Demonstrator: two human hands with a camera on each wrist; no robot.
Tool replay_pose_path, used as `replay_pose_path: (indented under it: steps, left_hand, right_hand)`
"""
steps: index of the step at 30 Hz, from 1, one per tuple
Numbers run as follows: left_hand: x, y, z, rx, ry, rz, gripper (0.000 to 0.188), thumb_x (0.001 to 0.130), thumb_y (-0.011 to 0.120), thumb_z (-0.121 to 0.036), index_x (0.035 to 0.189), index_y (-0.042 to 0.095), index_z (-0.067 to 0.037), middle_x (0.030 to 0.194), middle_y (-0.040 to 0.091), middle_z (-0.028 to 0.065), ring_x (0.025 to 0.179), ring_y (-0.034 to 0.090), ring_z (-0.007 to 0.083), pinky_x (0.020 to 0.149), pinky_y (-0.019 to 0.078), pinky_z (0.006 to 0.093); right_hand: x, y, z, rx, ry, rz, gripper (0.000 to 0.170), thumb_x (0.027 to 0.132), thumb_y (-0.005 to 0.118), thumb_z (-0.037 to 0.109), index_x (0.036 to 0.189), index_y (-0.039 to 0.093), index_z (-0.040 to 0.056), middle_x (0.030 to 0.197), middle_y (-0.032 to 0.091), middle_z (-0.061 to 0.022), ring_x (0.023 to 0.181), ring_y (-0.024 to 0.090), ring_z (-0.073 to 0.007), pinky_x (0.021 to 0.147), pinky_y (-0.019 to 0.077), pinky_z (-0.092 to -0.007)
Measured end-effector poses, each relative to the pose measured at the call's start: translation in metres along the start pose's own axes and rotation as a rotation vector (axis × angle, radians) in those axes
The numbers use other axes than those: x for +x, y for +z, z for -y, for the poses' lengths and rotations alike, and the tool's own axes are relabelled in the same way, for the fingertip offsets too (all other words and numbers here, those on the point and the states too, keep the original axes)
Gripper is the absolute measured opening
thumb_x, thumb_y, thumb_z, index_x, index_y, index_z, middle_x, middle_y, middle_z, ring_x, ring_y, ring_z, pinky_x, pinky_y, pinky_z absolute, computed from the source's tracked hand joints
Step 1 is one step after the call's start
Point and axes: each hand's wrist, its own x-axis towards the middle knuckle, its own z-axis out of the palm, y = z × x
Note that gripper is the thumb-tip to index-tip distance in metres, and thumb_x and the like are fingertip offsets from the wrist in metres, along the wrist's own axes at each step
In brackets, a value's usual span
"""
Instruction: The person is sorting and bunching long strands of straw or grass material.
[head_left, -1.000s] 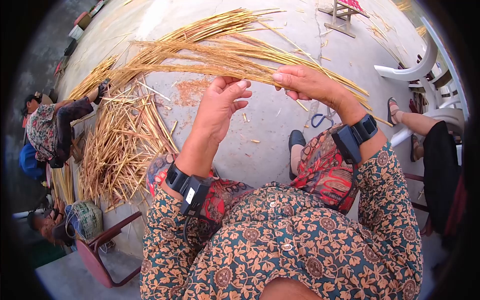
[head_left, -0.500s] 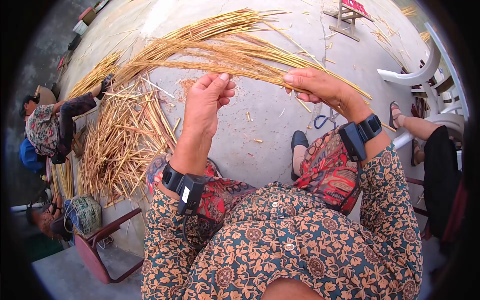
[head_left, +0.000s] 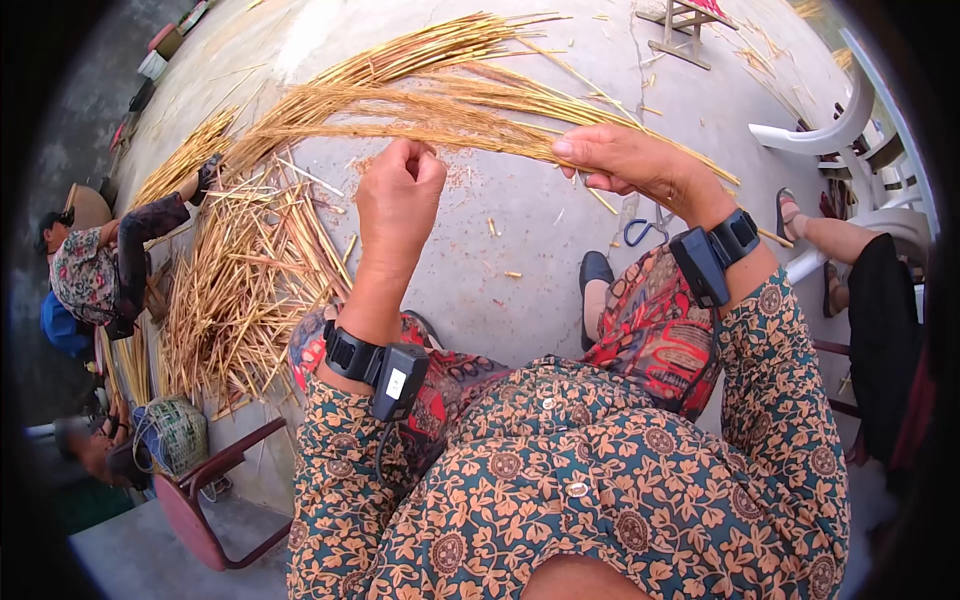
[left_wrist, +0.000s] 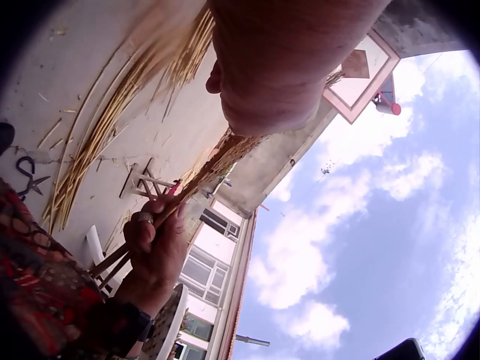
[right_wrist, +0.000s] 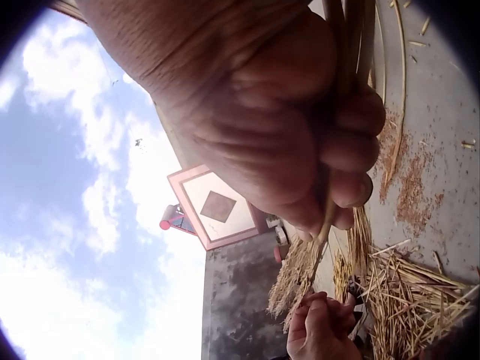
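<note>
A small bundle of dry broomcorn stalks (head_left: 490,135) with feathery heads stretches leftward from my right hand (head_left: 640,165), whose thumb and curled fingers grip it. The stalk ends pass back under that wrist. My left hand (head_left: 400,205), back upward and fingers curled, is at the lower edge of the feathery part. In the right wrist view, the left hand (right_wrist: 322,334) pinches close by the feathery heads (right_wrist: 292,289). From the left wrist, the right hand (left_wrist: 157,240) shows wrapped around the stalks (left_wrist: 199,178); the left fingertips are hidden there.
Long stalks (head_left: 400,65) lie on the concrete floor beyond the hands, and a heap of cut stalks (head_left: 245,290) is to the left. Blue-handled scissors (head_left: 630,237) lie near my foot. Another person (head_left: 85,250) sits at left; white plastic chairs (head_left: 830,145) stand at right.
The left hand has moved left along the bundle, away from the right hand, and turned from palm side showing to back upward, fingers more curled. The right hand keeps its grip with little movement.
</note>
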Motion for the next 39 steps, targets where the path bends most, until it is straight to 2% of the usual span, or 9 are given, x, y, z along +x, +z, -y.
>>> replay_pose_path:
  steps: [6, 10, 11, 14, 21, 30, 33, 36, 39]
  left_hand:
    - [0.005, -0.022, -0.013, -0.039, -0.109, 0.049, 0.024, 0.083, 0.066, -0.027, 0.077, 0.063, -0.004, 0.067, 0.063, 0.0088, 0.056, 0.059, 0.0203, 0.057, 0.0484, 0.0329]
    - [0.002, -0.016, -0.019, -0.052, 0.408, -0.188, 0.012, 0.078, 0.071, -0.016, 0.083, 0.063, -0.008, 0.076, 0.060, 0.0059, 0.064, 0.059, 0.0201, 0.056, 0.0472, 0.0326]
    - [0.003, -0.009, -0.016, 0.023, 0.582, -0.167, 0.016, 0.073, 0.074, -0.011, 0.086, 0.063, -0.010, 0.084, 0.060, 0.0044, 0.078, 0.058, 0.0220, 0.065, 0.0459, 0.0336]
    - [-0.002, -0.003, -0.028, 0.121, 0.669, -0.127, 0.018, 0.071, 0.074, -0.012, 0.086, 0.063, -0.011, 0.087, 0.060, 0.0027, 0.087, 0.056, 0.0229, 0.075, 0.0425, 0.0354]
    - [0.003, -0.001, -0.027, 0.215, 0.706, -0.069, 0.018, 0.072, 0.073, -0.011, 0.088, 0.065, -0.013, 0.084, 0.060, 0.0005, 0.082, 0.056, 0.0218, 0.074, 0.0413, 0.0343]
    - [0.000, 0.005, -0.028, 0.318, 0.841, -0.094, 0.011, 0.069, 0.064, -0.008, 0.071, 0.055, -0.012, 0.073, 0.049, 0.0015, 0.074, 0.052, 0.0200, 0.070, 0.0396, 0.0340]
    - [-0.002, 0.007, -0.026, 0.339, 0.792, -0.065, 0.016, 0.067, 0.067, -0.004, 0.079, 0.060, -0.012, 0.078, 0.056, 0.0030, 0.076, 0.054, 0.0234, 0.071, 0.0417, 0.0361]
    - [0.005, 0.010, -0.019, 0.349, 0.764, -0.196, 0.011, 0.069, 0.066, -0.008, 0.072, 0.056, -0.011, 0.071, 0.050, 0.0037, 0.071, 0.052, 0.0228, 0.066, 0.0414, 0.0345]
    - [0.006, 0.001, -0.015, 0.016, 0.501, -0.132, 0.011, 0.074, 0.069, -0.012, 0.080, 0.061, -0.008, 0.074, 0.057, 0.0055, 0.069, 0.056, 0.0198, 0.061, 0.0430, 0.0306]
  right_hand:
    - [-0.001, -0.002, 0.002, 0.017, 0.018, -0.021, 0.036, 0.090, 0.056, 0.048, 0.084, 0.058, 0.0123, 0.065, 0.044, 0.0107, 0.053, 0.037, 0.0037, 0.044, 0.0281, -0.0119]
    - [0.002, -0.003, 0.000, 0.005, 0.004, -0.017, 0.037, 0.089, 0.057, 0.048, 0.083, 0.058, 0.0116, 0.066, 0.044, 0.0104, 0.054, 0.038, 0.0031, 0.045, 0.0287, -0.0120]
    - [0.002, -0.002, 0.000, -0.001, 0.002, -0.007, 0.038, 0.089, 0.057, 0.049, 0.083, 0.058, 0.0115, 0.065, 0.044, 0.0103, 0.054, 0.037, 0.0029, 0.045, 0.0284, -0.0123]
    - [0.004, 0.002, 0.005, -0.024, -0.004, 0.022, 0.039, 0.089, 0.055, 0.050, 0.084, 0.058, 0.0112, 0.062, 0.043, 0.0098, 0.052, 0.036, 0.0023, 0.044, 0.0273, -0.0131]
    - [0.002, 0.004, 0.013, -0.052, -0.013, 0.057, 0.041, 0.090, 0.052, 0.051, 0.083, 0.058, 0.0108, 0.055, 0.039, 0.0086, 0.048, 0.031, 0.0003, 0.041, 0.0224, -0.0164]
    - [0.011, 0.007, -0.001, -0.098, -0.013, 0.095, 0.043, 0.090, 0.052, 0.053, 0.082, 0.059, 0.0117, 0.055, 0.038, 0.0074, 0.047, 0.028, -0.0012, 0.041, 0.0219, -0.0177]
    - [0.010, 0.008, 0.001, -0.116, -0.005, 0.096, 0.043, 0.090, 0.052, 0.053, 0.081, 0.059, 0.0117, 0.055, 0.039, 0.0075, 0.046, 0.028, -0.0012, 0.041, 0.0217, -0.0177]
    - [0.009, 0.005, 0.003, -0.113, 0.022, 0.083, 0.043, 0.090, 0.052, 0.053, 0.082, 0.059, 0.0117, 0.054, 0.039, 0.0080, 0.046, 0.029, -0.0009, 0.041, 0.0213, -0.0176]
    - [0.004, 0.003, 0.003, -0.092, 0.032, 0.046, 0.043, 0.089, 0.052, 0.053, 0.082, 0.058, 0.0119, 0.053, 0.039, 0.0084, 0.046, 0.029, -0.0005, 0.041, 0.0211, -0.0175]
